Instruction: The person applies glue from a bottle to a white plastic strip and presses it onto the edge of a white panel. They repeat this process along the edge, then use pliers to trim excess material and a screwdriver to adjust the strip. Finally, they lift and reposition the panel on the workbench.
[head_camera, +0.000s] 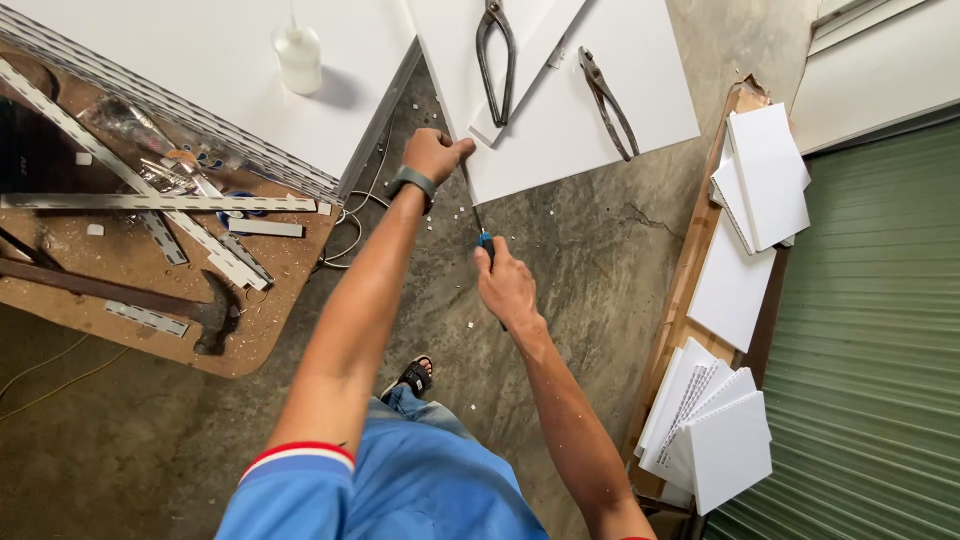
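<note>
On the white panel, left hand fisted; right hand clasps blue-handled screwdriver.

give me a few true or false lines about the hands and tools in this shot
1. The left hand presses on the edge of a white panel. True.
2. The right hand holds a hammer. False: it grips a thin blue-handled tool; the hammer lies on the brown board.
3. Two metal pincers lie on the white panels. True.
4. The plastic bottle stands on the concrete floor. False: it stands on a white sheet.
</note>
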